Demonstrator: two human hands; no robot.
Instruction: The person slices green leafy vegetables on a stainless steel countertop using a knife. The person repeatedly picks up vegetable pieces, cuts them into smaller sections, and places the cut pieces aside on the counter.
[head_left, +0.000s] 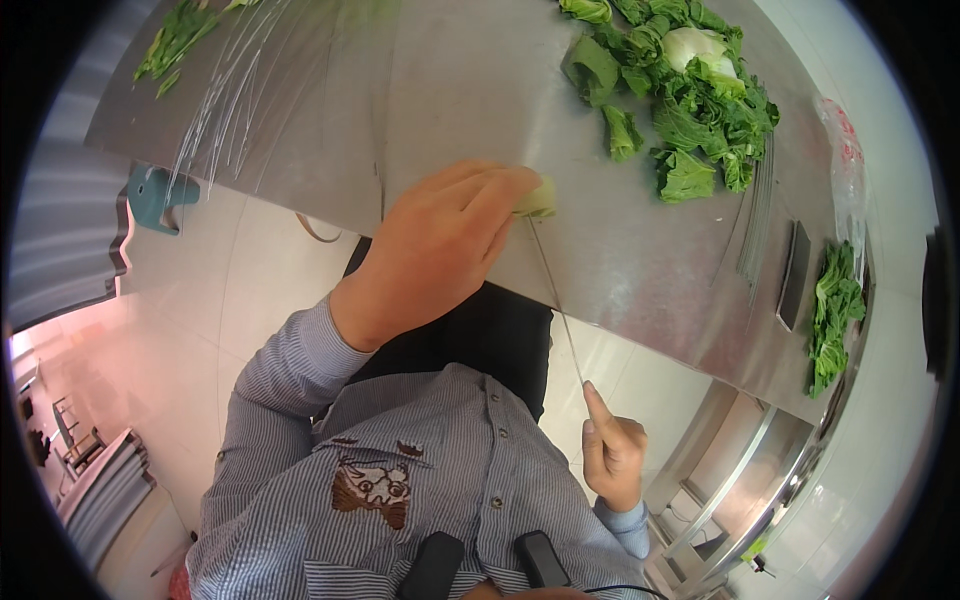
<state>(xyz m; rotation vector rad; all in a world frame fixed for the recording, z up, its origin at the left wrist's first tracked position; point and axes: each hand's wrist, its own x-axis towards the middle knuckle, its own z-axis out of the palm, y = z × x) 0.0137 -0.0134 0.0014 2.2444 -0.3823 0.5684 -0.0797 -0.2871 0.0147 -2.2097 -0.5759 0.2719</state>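
My left hand (442, 232) is over the front part of a stainless-steel table (465, 90), its fingers curled around a pale green piece of vegetable (536, 199). A thin straight metal wire or skewer (559, 300) runs from the underside of that piece down past the table's front edge. At its lower end, my right hand (615, 450) grips the wire, with the index finger stretched along it. How far the upper end enters the vegetable is hidden by my left fingers.
Leafy greens (701, 112) lie heaped at the back right, near a row of thin grey wires (757, 225). Farther right are a dark flat bar (793, 277), bunched greens (835, 315) and a plastic bag (844, 157). Loose shiny wires (229, 97) and cut greens (176, 41) occupy the left.
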